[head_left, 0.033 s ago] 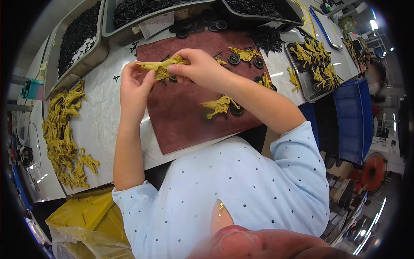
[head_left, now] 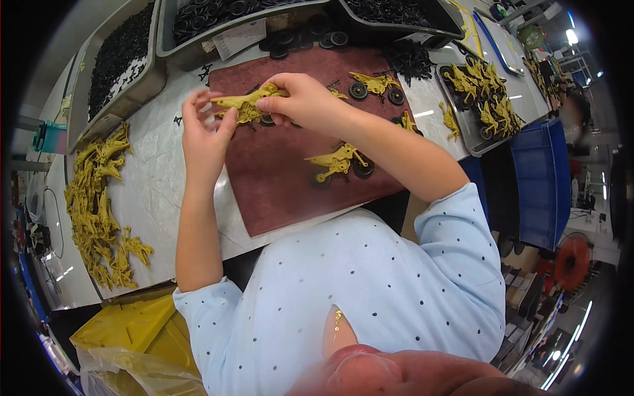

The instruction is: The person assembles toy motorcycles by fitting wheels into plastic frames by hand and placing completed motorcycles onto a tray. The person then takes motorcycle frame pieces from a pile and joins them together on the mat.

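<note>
Over the upper left part of a maroon cloth [head_left: 271, 198], spread on a pale bench [head_left: 158, 211], a yellow motorcycle-shaped part [head_left: 239, 101] is held up, lying roughly level with its narrow tip toward the left. The right hand [head_left: 295, 99] has its right end pinched between thumb and bent fingers. The left hand [head_left: 206, 125] is loosely parted around the narrow tip, fingers raised and slightly blurred, thumb just below the part; whether the thumb touches it, I cannot tell.

Nearer the person on the cloth lies a wheeled yellow model [head_left: 338, 160], and beyond the right forearm another yellow model [head_left: 374, 83] sits between two black wheels. Against the cloth's upper right corner is a heap of small black pieces [head_left: 408, 61].

Along the left of the bench runs a long pile of yellow parts [head_left: 92, 204], just below a grey bin [head_left: 150, 89] of small black pieces. Behind the cloth, a second bin [head_left: 191, 58] holds black wheels and carries a white paper [head_left: 240, 39]. To the right, a metal tray [head_left: 469, 137] bears yellow-and-black models, with one single yellow piece [head_left: 450, 121] just beside it.
</note>
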The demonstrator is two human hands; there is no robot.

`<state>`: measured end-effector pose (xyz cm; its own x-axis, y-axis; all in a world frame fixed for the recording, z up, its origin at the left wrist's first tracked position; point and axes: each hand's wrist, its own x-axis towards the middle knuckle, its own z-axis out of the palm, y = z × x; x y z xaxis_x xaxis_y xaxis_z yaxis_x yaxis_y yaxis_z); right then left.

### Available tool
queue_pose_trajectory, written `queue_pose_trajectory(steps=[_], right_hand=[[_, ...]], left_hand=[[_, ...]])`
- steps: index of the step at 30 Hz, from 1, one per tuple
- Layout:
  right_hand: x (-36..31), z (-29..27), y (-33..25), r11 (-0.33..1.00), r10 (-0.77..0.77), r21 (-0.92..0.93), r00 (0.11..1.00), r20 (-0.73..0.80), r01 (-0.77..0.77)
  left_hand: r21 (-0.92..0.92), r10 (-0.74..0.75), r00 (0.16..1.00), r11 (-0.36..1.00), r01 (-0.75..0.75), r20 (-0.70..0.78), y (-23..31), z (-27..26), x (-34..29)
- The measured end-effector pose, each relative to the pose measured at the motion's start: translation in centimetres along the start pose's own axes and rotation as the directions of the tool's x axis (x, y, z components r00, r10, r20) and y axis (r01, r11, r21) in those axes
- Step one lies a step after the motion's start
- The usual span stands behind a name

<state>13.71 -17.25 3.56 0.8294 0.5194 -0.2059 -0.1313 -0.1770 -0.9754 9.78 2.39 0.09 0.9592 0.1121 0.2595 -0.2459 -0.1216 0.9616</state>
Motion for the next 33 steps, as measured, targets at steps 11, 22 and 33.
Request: queue_pose_trajectory(steps=[11, 22, 33], right_hand=[[4.9, 0.7, 1.7, 0.991, 0.086, -0.1, 0.996, -0.024, -0.088], [6.6, 1.7, 4.2, 0.548, -0.387, -0.83, 0.911, -0.142, 0.103], [6.4, 2.3, 5.3, 0.427, -0.471, -0.901, 0.87, -0.148, 0.078]], left_hand=[[0.663, 0.357, 0.852, 0.537, -0.522, 0.382, -2.0, -2.0, 0.9], [0.728, 0.376, 0.836, 0.423, -0.539, 0.4, -4.5, -1.8, 1.5], [0.739, 0.352, 0.834, 0.398, -0.544, 0.425, -4.9, -1.4, 1.3]])
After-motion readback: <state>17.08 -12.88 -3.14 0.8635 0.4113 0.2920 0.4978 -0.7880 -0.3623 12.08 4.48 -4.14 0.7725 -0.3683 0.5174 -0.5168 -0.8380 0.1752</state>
